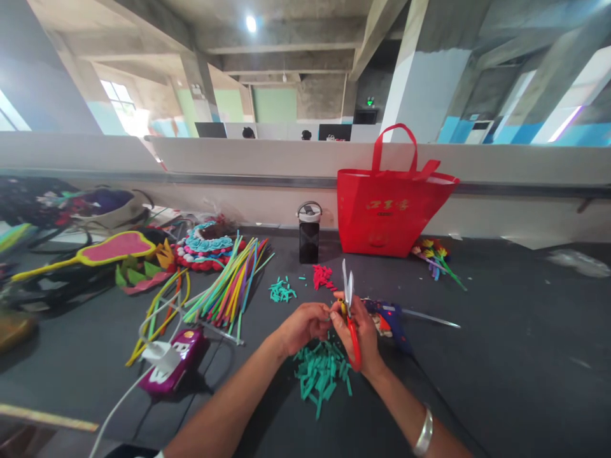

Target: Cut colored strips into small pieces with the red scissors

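Note:
My right hand grips red-handled scissors with the blades pointing up and slightly apart. My left hand is closed in a pinch just left of the blades, holding a small piece I cannot make out. Below both hands lies a pile of short teal cut pieces on the dark table. Smaller heaps of teal bits and red bits lie farther back.
A blue glue gun rests right of my hands. A bundle of coloured sticks, a purple power strip, a black bottle, a red tote bag and craft flowers surround the work spot.

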The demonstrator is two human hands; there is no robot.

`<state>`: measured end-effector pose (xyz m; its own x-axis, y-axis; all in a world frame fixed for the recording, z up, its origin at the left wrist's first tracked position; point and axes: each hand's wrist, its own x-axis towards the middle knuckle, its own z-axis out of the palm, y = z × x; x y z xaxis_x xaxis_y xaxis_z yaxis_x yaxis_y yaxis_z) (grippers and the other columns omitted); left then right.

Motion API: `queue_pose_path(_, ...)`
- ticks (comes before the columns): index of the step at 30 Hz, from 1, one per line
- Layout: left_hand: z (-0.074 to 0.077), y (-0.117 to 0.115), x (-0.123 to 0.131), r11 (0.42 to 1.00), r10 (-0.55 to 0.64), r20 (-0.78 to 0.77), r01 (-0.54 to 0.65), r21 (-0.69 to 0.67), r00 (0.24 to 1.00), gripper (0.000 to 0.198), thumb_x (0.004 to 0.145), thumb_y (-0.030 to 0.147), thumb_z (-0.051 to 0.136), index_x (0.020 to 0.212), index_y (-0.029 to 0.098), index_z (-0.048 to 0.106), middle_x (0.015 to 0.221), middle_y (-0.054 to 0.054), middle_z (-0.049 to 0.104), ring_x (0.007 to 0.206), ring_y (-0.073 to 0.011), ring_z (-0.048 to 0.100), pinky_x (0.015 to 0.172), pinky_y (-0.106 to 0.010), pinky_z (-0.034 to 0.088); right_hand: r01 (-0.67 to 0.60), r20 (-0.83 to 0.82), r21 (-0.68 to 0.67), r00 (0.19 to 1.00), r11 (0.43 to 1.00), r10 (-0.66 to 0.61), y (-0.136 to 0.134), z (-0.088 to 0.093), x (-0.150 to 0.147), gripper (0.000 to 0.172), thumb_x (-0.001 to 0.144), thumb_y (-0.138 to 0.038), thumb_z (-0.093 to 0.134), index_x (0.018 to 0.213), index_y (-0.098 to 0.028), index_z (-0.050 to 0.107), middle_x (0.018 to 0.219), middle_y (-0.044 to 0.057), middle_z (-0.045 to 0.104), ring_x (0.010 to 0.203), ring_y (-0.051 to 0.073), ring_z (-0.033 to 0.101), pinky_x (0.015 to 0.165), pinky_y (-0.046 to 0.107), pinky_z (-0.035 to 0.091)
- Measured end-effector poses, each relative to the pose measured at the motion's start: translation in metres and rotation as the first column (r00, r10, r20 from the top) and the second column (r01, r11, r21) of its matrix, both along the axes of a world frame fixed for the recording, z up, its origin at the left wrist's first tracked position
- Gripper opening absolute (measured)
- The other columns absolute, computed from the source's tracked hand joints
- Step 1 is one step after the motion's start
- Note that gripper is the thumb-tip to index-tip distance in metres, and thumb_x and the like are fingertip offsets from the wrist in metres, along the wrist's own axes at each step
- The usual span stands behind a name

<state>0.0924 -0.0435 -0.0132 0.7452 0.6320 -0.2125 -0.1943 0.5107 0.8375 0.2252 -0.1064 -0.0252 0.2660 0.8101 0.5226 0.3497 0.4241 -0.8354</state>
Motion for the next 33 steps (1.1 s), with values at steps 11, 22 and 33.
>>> queue_pose_path(11,0.002,0.004,-0.001,0.609,0.439,-0.069,-0.240,0.756,0.896,0.004,0.069,0.020,0.066,0.071,0.017,0.068,0.068,-0.002,0.060,0.066,-0.0140,0.051,0.064,-0.024,0.038,0.138,-0.002,-0.084,0.990,0.987,-0.139,0.009,-0.010,0.005,0.034,0.082,-0.028,0.056,0.114,-0.018,0.054,0.085,0.003,0.065,0.073,0.015,0.064,0.073,0.029,0.053)
queue_pose_path(22,-0.001,0.003,0.003,0.682,0.419,-0.180,-0.177,0.710,0.890,0.003,0.065,0.016,0.064,0.067,0.015,0.066,0.061,0.000,0.060,0.058,-0.0118,0.050,0.058,-0.023,0.036,0.099,-0.084,-0.117,0.991,0.988,-0.109,0.008,-0.014,0.004,0.036,0.082,-0.029,0.058,0.115,-0.018,0.052,0.084,0.001,0.063,0.071,0.014,0.062,0.072,0.028,0.053)
queue_pose_path(33,0.006,0.000,0.002,0.916,0.381,0.182,-0.397,0.063,0.907,0.010,0.070,0.021,0.069,0.075,0.016,0.062,0.064,0.002,0.056,0.057,-0.0076,0.049,0.061,-0.021,0.039,0.188,0.161,-0.102,0.972,0.977,-0.170,0.007,-0.018,0.000,0.037,0.083,-0.029,0.054,0.119,-0.018,0.052,0.106,0.008,0.065,0.090,0.020,0.065,0.081,0.034,0.053)
